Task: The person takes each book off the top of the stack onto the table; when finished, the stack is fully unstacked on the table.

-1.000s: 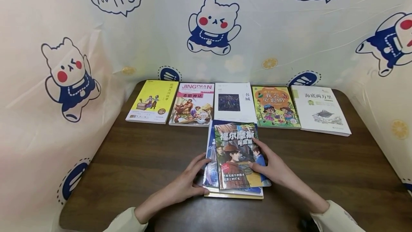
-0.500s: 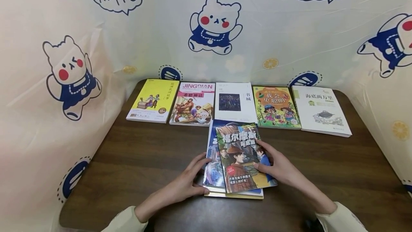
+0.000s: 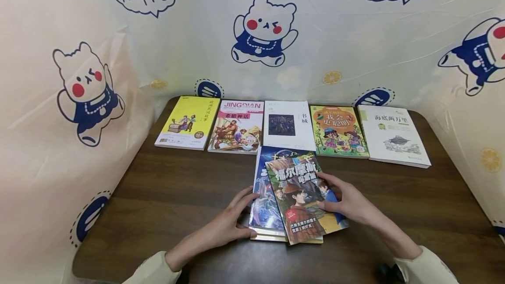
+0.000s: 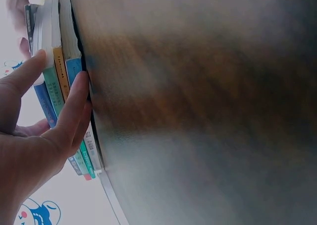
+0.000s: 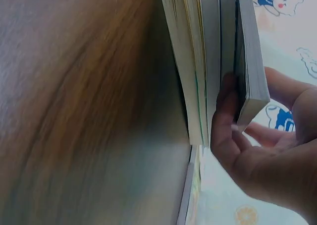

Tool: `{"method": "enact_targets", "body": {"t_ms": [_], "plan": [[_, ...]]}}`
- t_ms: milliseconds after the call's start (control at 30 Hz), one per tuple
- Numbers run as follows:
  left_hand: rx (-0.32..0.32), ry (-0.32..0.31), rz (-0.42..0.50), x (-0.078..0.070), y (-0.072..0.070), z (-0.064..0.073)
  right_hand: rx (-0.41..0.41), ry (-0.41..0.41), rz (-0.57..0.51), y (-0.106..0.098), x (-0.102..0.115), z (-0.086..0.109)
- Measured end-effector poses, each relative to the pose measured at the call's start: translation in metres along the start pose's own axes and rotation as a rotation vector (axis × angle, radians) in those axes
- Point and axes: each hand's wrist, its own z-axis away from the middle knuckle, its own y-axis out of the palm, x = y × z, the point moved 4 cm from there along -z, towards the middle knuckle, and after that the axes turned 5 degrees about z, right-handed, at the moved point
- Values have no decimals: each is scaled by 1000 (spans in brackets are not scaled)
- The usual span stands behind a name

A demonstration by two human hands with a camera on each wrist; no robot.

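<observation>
In the head view, a stack of books (image 3: 267, 214) lies in the middle of the table, seen edge-on in both wrist views. Its top book (image 3: 304, 205), with a detective-style cover, is turned askew and hangs past the stack's right and near edges. My right hand (image 3: 349, 200) pinches this book by its right side; in the right wrist view, the fingers curl beneath it and the thumb is above. My left hand (image 3: 226, 222) rests against the stack's left side, with fairly straight fingers touching the spines (image 4: 52, 84). A blue-covered book (image 3: 265, 200) shows just under the top one.
Along the back of the dark wooden table (image 3: 177, 196) lies a row: a yellow book (image 3: 187, 122), a pink-and-white book (image 3: 236, 126), a white book (image 3: 286, 137), a green-orange book (image 3: 338, 130) and another white book (image 3: 394, 135). A printed curtain (image 3: 327, 34) surrounds the table.
My right hand has drawn the top book rightward and toward me, tilting it further and uncovering more of the blue book. My left hand has stayed in place.
</observation>
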Motion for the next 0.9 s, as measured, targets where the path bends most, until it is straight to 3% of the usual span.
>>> {"method": "enact_targets", "body": {"t_ms": [200,467,733,900], "plan": [[6,2,-4,0,1,0,66,-12,-73,-4,-10,6],[2,7,-2,-1,0,0,81,-28,-123,-6,-19,12],[-5,16,-3,-2,0,0,229,-11,-337,-14,-29,18],[-3,5,-9,-1,0,1,279,-31,-395,-16,-35,20]]}}
